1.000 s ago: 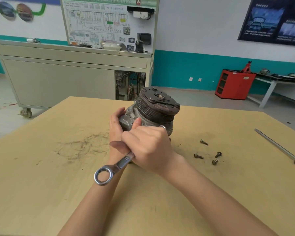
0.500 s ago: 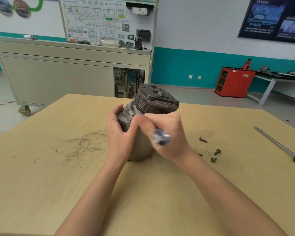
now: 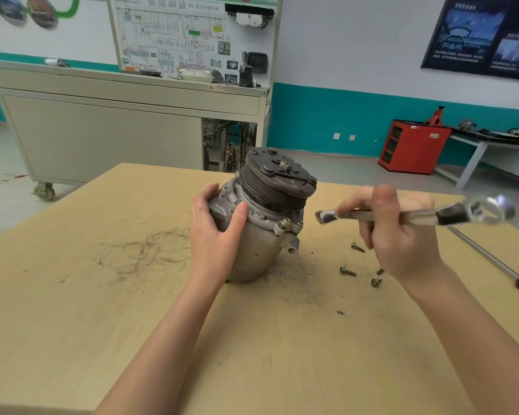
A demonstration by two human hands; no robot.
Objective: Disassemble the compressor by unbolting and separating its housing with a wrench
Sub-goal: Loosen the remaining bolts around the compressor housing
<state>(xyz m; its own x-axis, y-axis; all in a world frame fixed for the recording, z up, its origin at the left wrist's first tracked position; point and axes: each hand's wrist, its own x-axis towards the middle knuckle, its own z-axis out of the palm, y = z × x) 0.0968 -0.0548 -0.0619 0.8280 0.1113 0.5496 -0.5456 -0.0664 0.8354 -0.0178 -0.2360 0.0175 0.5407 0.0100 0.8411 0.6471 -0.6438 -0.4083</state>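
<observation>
The wooden table [image 3: 72,324] fills the near half of the view. The compressor [image 3: 261,244] stands on it just right of its middle, on its rear end and leaning, with the grooved pulley [image 3: 277,181] uppermost and tipped to the far right.

Your left hand [image 3: 216,235] grips the upper left of the housing, with the fingers wrapped round the far side and the thumb pressed flat on the front of the flange. Your right hand [image 3: 402,241] is to the right of the compressor and clear of it. Its fingers are curled round the shank of the wrench [image 3: 450,216], and the thumb lies over the top. The wrench is roughly level and blurred. Its ring end points right, and its other end points left, near the housing but not touching it.

A screwdriver [image 3: 486,256] lies at the right edge, well apart from the work. Four loose bolts [image 3: 348,271] rest on the table below your right hand. At least one flange bolt [image 3: 285,223] sits in the near right lug of the housing, with another head just beside it.

You appear to be between bolts, with some out, the housing halves not yet parted, and the tool off the work. Next, bring the left-pointing end of the wrench onto that flange bolt and seat it square on the head. Because the body leans, brace it firmly with your left hand so it does not roll or twist as you pull.
</observation>
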